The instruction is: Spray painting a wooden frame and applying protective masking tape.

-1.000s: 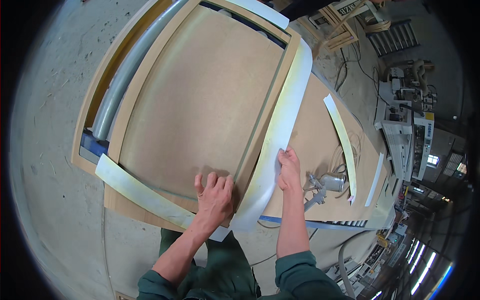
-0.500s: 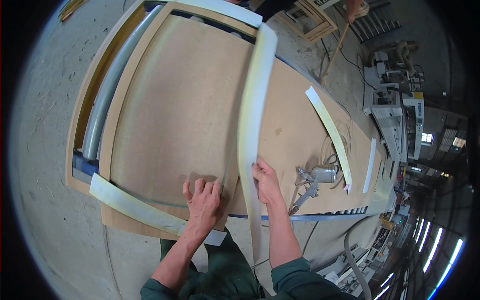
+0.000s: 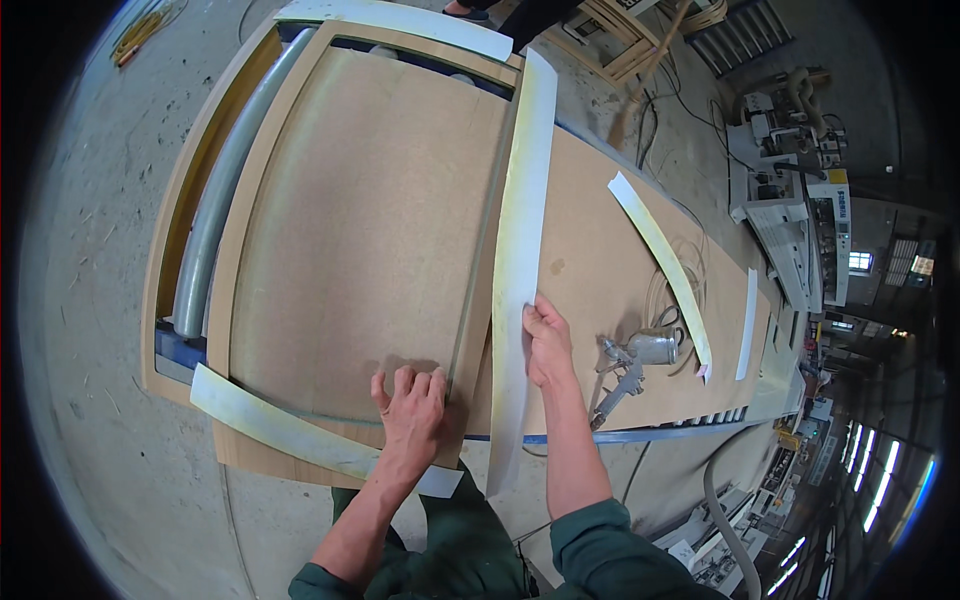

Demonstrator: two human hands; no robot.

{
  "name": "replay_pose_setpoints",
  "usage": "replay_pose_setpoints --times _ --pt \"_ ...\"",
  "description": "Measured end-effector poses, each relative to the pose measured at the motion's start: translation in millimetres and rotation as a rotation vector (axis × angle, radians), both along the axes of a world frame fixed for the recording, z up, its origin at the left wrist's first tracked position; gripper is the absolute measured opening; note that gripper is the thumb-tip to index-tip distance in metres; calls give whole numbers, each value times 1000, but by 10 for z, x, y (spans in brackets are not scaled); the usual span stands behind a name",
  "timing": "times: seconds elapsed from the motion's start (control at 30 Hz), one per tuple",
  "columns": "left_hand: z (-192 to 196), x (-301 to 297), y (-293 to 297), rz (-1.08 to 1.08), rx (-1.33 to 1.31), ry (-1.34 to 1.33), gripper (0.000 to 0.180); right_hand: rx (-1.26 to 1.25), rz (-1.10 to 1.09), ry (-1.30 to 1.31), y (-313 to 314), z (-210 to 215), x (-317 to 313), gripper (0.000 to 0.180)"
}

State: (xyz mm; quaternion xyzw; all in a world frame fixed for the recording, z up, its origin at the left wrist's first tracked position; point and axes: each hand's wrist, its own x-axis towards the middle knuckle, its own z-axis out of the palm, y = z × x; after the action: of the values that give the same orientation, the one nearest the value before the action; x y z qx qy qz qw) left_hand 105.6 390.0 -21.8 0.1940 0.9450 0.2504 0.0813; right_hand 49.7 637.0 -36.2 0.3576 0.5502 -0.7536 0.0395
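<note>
Shifted rightward since half a second ago, baring more of the wooden frame [image 3: 243,240]: one long white strip [image 3: 521,230], yellowed along its left edge, now between the panel [image 3: 370,220] and the spray gun [image 3: 629,378]. Right hand [image 3: 548,345]: thumb and fingers pinching the strip's right edge. Left hand [image 3: 412,412]: fingers curled at the panel's near right corner; whether they grip, cannot tell.

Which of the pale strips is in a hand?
The long strip between the panel and the spray gun: the right hand pinches its edge, while the others lie unheld.
</note>
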Motion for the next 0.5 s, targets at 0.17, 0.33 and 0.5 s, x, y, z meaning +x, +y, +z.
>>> replay_pose_setpoints --times 0.17,0.33,0.5 --pt "-6 24 10 3 -17 -25 52 196 27 -44 45 -76 8 31" --pt "-38 -9 31 55 53 -26 51 485 37 -97 -100 -95 -19 28" --pt "3 -69 61 58 91 -16 44 514 -33 -163 -5 -153 -7 27"
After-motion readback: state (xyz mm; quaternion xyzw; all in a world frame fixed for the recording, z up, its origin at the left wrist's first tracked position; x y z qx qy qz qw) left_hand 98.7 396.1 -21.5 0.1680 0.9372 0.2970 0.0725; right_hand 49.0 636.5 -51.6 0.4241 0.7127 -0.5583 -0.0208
